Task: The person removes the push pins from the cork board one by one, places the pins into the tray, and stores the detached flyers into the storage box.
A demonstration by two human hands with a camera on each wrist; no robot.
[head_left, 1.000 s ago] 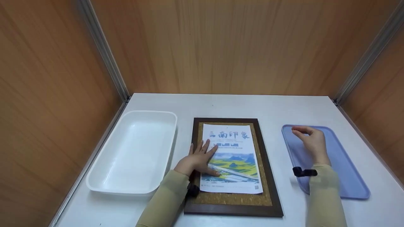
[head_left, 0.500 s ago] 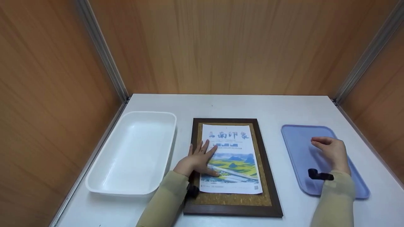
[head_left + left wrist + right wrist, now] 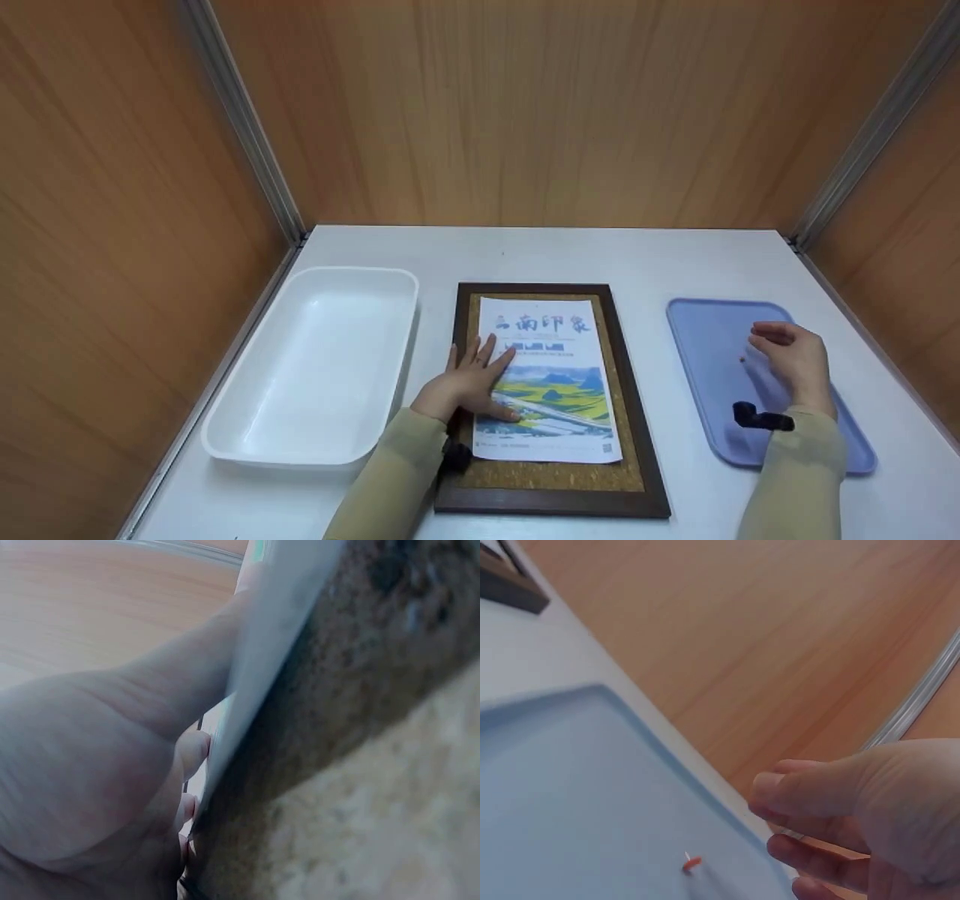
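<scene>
On the left side of the white table [image 3: 622,259] sits a white plastic tub [image 3: 315,360], just beside a dark wooden frame [image 3: 551,397] with a cork backing. Lying on that cork is a poster [image 3: 551,375], white with blue brush lettering at its far end and a picture of yellow fields and blue hills below. The left hand [image 3: 469,382] lies flat on the poster's left edge, fingers spread and pressing it down. Further right, well apart from the frame, is a lilac tray [image 3: 720,390]. A tiny orange pin [image 3: 742,359], possibly a pushpin, lies on it. The right hand [image 3: 795,360] hovers over the tray just right of the pin, fingers loosely curled, holding nothing. Wood-grain panels with metal corner strips wall in the table.
</scene>
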